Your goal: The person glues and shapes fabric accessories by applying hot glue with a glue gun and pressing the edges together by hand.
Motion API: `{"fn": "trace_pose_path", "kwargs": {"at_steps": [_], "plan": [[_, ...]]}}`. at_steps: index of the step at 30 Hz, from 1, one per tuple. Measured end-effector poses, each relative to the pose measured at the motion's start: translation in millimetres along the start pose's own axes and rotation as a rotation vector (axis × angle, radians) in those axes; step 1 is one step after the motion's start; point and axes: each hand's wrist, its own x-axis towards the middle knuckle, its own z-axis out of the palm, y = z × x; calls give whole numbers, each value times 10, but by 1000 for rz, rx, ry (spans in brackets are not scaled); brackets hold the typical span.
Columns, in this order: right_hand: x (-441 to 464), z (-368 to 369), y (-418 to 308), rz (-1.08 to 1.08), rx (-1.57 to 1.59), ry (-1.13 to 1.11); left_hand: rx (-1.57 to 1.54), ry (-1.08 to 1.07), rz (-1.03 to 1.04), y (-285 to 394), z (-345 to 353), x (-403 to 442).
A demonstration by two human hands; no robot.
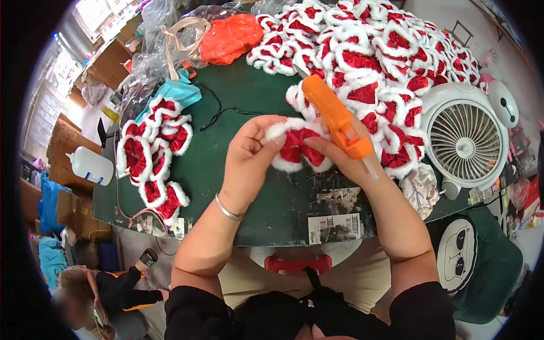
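Note:
Between my two hands, above the green table, is a red bow-shaped piece with white fluffy trim (pixel 292 148). My left hand (pixel 249 148) pinches its left side between thumb and fingers. On its right side, my right hand (pixel 340 156) grips it the same way. An orange glue gun (pixel 334 116) lies over or just beside the right hand, its clear glue stick pointing toward the wrist; how it is supported is hidden. A large heap of similar red and white pieces (pixel 362 59) covers the back right. More of them (pixel 136 156) lie at the left.
A white fan (pixel 464 139) stands on the right beside a crumpled cloth (pixel 420 190). An orange-red bag (pixel 231 38) and black cable (pixel 212 116) are at the back left. A white bottle (pixel 90 165) is beyond the left edge. Another person (pixel 122 289) sits at lower left.

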Motion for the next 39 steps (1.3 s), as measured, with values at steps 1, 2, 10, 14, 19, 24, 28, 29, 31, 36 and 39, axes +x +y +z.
{"fn": "trace_pose_path", "kwargs": {"at_steps": [1, 2, 10, 14, 19, 24, 28, 29, 31, 36, 39], "plan": [[-1, 8, -12, 7, 67, 26, -143, 28, -30, -8, 23, 3], [3, -11, -6, 8, 67, 28, -143, 26, -31, -9, 2, 5], [-16, -140, -20, -40, 241, -11, -350, -210, -175, 129, -82, -57], [-37, -181, -96, 2, 129, -44, 118, -198, -23, 144, -58, -51], [-35, -194, -10, -74, 87, -75, 175, -221, -113, 213, -63, -75], [-43, -163, -31, -121, -11, -112, 137, -303, -266, 278, -93, -91], [-39, -139, 31, -184, 70, -146, 171, -435, -204, 261, -152, -86], [-36, -129, 33, -216, 97, -149, 205, -471, -151, 249, -161, -84], [-41, -146, 6, -184, 109, -143, 153, -424, -207, 297, -137, -105], [-22, -132, 90, -187, 191, -129, 4, -322, -242, 237, -101, -87], [-32, -163, 105, -50, 287, -82, -141, -218, -89, 201, -93, -66]]}}
